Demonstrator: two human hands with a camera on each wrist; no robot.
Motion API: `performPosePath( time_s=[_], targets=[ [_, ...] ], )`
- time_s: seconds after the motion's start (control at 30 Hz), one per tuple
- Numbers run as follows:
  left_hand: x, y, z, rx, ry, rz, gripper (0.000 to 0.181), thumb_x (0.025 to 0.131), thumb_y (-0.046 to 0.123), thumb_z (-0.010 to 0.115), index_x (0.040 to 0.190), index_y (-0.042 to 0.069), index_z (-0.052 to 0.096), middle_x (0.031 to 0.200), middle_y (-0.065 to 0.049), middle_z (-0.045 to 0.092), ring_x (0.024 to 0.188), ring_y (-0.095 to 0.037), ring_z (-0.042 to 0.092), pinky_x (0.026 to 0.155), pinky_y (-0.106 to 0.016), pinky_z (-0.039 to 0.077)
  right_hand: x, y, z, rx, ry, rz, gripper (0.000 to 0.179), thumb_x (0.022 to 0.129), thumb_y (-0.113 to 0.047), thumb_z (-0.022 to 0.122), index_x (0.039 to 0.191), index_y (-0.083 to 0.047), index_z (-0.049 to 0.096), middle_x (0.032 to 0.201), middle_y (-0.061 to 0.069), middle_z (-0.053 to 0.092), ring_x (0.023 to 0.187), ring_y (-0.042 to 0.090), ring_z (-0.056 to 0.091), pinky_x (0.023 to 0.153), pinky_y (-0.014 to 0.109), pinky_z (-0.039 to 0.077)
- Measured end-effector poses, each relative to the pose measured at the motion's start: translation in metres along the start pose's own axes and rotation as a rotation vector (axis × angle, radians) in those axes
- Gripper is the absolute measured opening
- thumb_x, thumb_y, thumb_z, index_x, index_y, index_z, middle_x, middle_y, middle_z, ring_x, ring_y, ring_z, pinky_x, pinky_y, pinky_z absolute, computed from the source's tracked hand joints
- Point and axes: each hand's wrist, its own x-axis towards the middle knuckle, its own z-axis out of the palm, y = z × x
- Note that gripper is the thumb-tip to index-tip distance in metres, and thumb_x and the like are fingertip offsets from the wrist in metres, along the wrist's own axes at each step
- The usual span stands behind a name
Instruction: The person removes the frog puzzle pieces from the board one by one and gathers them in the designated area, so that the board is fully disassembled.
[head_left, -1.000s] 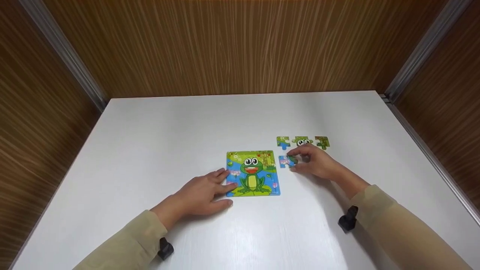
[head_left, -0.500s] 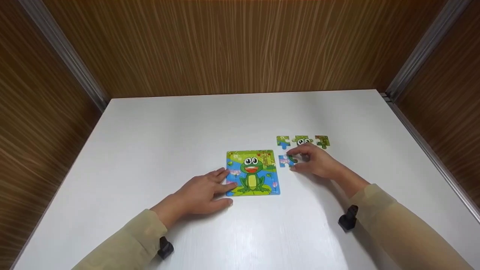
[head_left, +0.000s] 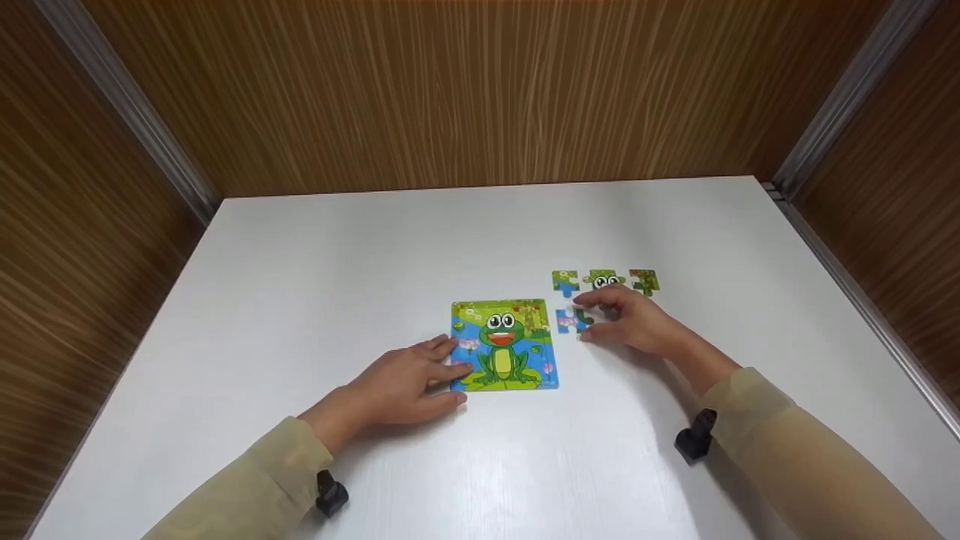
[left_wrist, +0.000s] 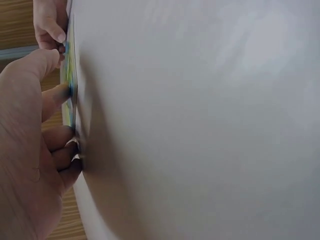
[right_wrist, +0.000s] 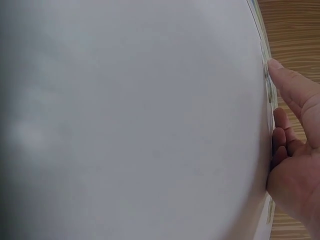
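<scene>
"Two hands at work on a white counter [head_left: 337, 255]. Had anything changed?"

"Barely. The view had tipped slightly, but both hands kept their places. I took that for a pause over lining up a piece."

"How were the fingers?"

"The left hand [head_left: 401, 386] had them spread apart, the forefinger over the left rim of the frog board [head_left: 502, 361], the thumb just beside its near corner. The right hand [head_left: 634, 324] had thumb and forefinger apart, at opposite edges of a green piece [head_left: 586, 317]; I couldn't tell whether they pinched it."

"Where was that piece?"

"On the counter, right of the board, next to a pink-and-blue piece [head_left: 562, 321]. I couldn't tell if those two had locked."

"And room to move?"

"Plenty of counter ran left, right and back to the wooden wall [head_left: 480, 90]. Between board and pieces lay only a narrow strip. Tightest was the gap behind the forefinger, where the eye piece [head_left: 603, 275] sat between a flower piece [head_left: 564, 280] and a tree piece [head_left: 646, 280]; a careless knuckle could have nudged it."
</scene>
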Motion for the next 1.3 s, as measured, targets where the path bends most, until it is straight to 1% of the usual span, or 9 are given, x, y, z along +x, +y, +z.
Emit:
performPosePath(
  time_s=[0.1, 0.23, 0.37, 0.47, 0.6, 0.87, 1.0, 1.2, 1.3],
  targets=[
    [0.001, 0.003, -0.003, -0.003, -0.004, -0.011, 0.056, 0.105, 0.054, 0.054, 0.151, 0.023, 0.063, 0.164, -0.018, 0.042, 0.155, -0.037, 0.036, 0.120, -0.056, 0.037, 0.000, 0.000, -0.001, 0.008, -0.001, 0.007, 0.055, 0.088, -0.020, 0.089, 0.140, -0.020, 0.070, 0.146, 0.010, 0.056, 0.134, 0.034, 0.049, 0.118, 0.055, 0.036],
    [0.004, 0.009, -0.006, 0.022, -0.018, -0.013, 0.058, 0.105, 0.056, 0.053, 0.153, 0.025, 0.061, 0.165, -0.018, 0.041, 0.155, -0.038, 0.034, 0.121, -0.057, 0.036, 0.000, 0.001, -0.002, 0.001, -0.002, 0.010, 0.056, 0.088, -0.023, 0.089, 0.141, -0.021, 0.070, 0.147, 0.009, 0.056, 0.135, 0.033, 0.049, 0.119, 0.056, 0.036],
    [0.012, 0.013, -0.007, 0.062, -0.014, 0.009, 0.060, 0.105, 0.057, 0.052, 0.155, 0.025, 0.058, 0.166, -0.018, 0.040, 0.156, -0.037, 0.033, 0.121, -0.056, 0.036, 0.001, 0.001, -0.002, 0.012, 0.002, -0.027, 0.056, 0.088, -0.023, 0.089, 0.140, -0.017, 0.070, 0.145, 0.011, 0.058, 0.132, 0.033, 0.050, 0.116, 0.054, 0.037],
    [0.020, 0.015, -0.006, 0.076, -0.014, 0.010, 0.062, 0.105, 0.059, 0.051, 0.157, 0.026, 0.055, 0.167, -0.017, 0.038, 0.157, -0.036, 0.032, 0.121, -0.055, 0.036, 0.002, 0.000, -0.001, 0.024, 0.005, -0.055, 0.055, 0.088, -0.021, 0.089, 0.139, -0.014, 0.071, 0.143, 0.012, 0.059, 0.130, 0.033, 0.051, 0.114, 0.052, 0.037],
    [0.027, 0.015, -0.003, 0.075, -0.021, 0.008, 0.064, 0.105, 0.061, 0.050, 0.158, 0.026, 0.053, 0.168, -0.017, 0.036, 0.157, -0.037, 0.031, 0.120, -0.057, 0.037, 0.003, 0.000, -0.001, 0.024, 0.007, -0.055, 0.054, 0.087, -0.020, 0.089, 0.138, -0.014, 0.072, 0.141, 0.011, 0.059, 0.130, 0.032, 0.051, 0.114, 0.050, 0.037],
    [0.027, 0.010, 0.006, 0.053, -0.029, -0.014, 0.065, 0.104, 0.064, 0.050, 0.160, 0.030, 0.051, 0.170, -0.015, 0.033, 0.159, -0.036, 0.027, 0.119, -0.057, 0.038, 0.002, -0.003, 0.002, 0.026, -0.001, -0.043, 0.054, 0.089, -0.019, 0.088, 0.140, -0.014, 0.070, 0.144, 0.011, 0.059, 0.131, 0.033, 0.051, 0.115, 0.052, 0.036],
    [0.027, 0.009, 0.007, 0.053, -0.041, -0.019, 0.066, 0.104, 0.065, 0.049, 0.161, 0.031, 0.047, 0.171, -0.014, 0.030, 0.159, -0.035, 0.025, 0.120, -0.057, 0.036, 0.000, -0.005, 0.001, 0.045, 0.000, -0.032, 0.054, 0.090, -0.018, 0.087, 0.141, -0.014, 0.069, 0.145, 0.012, 0.059, 0.131, 0.034, 0.050, 0.114, 0.052, 0.036],
    [0.030, 0.008, 0.006, 0.094, -0.033, 0.026, 0.063, 0.105, 0.060, 0.049, 0.160, 0.029, 0.050, 0.169, -0.018, 0.033, 0.158, -0.037, 0.027, 0.119, -0.056, 0.038, 0.000, -0.004, -0.001, 0.060, 0.027, -0.009, 0.051, 0.093, -0.024, 0.085, 0.140, -0.013, 0.070, 0.140, 0.012, 0.063, 0.126, 0.032, 0.053, 0.108, 0.046, 0.040],
    [0.032, 0.009, 0.006, 0.097, -0.039, 0.036, 0.061, 0.106, 0.057, 0.049, 0.160, 0.028, 0.051, 0.169, -0.019, 0.034, 0.158, -0.038, 0.027, 0.120, -0.055, 0.038, 0.000, -0.006, -0.001, 0.042, 0.050, -0.029, 0.049, 0.093, -0.022, 0.085, 0.138, -0.011, 0.071, 0.137, 0.012, 0.065, 0.123, 0.032, 0.055, 0.106, 0.046, 0.043]
  ],
)
